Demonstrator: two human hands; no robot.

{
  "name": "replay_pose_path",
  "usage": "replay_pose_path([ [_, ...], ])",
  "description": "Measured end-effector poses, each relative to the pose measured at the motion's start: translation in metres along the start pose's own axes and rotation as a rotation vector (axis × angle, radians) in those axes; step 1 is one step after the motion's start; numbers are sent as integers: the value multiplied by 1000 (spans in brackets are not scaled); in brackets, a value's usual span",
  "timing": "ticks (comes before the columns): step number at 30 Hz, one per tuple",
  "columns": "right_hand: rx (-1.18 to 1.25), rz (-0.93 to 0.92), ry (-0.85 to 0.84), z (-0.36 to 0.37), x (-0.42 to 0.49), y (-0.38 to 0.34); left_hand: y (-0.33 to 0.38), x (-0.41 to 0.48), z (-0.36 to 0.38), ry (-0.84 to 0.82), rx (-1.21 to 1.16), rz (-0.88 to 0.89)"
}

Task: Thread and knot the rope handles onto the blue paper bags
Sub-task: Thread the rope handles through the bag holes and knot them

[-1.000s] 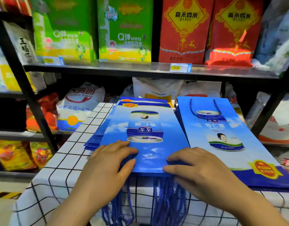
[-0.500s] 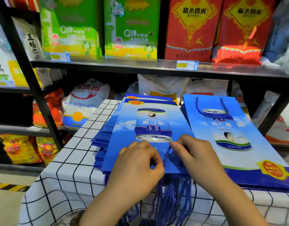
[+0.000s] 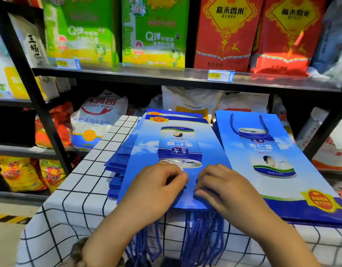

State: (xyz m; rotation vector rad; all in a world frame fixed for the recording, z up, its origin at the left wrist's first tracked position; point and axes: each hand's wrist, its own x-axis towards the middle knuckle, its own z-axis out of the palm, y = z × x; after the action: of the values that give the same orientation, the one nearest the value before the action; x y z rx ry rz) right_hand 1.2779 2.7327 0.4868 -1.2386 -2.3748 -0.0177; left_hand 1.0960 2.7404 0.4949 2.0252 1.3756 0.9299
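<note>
A table draped in a white, black-gridded cloth (image 3: 85,182) stands before a black metal shelf rack (image 3: 185,76). On the cloth, a stack of flat blue paper bags (image 3: 177,147) lies left of a second flat blue paper bag stack (image 3: 278,162), on whose top bag a twisted blue rope handle (image 3: 249,130) rests at the far end. A bundle of loose blue rope handles (image 3: 203,234) hangs over the table's near edge, below the left stack. The left hand (image 3: 156,187) and right hand (image 3: 222,189) rest side by side on the left stack's near end.
</note>
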Motion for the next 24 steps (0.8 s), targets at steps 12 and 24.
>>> replay_pose_path([
  [12,7,-50,-112,-9,-20,8,3,-11,3,-24,177,97],
  [24,35,234,15,-8,-6,-12,13,-18,15,-37,438,114],
])
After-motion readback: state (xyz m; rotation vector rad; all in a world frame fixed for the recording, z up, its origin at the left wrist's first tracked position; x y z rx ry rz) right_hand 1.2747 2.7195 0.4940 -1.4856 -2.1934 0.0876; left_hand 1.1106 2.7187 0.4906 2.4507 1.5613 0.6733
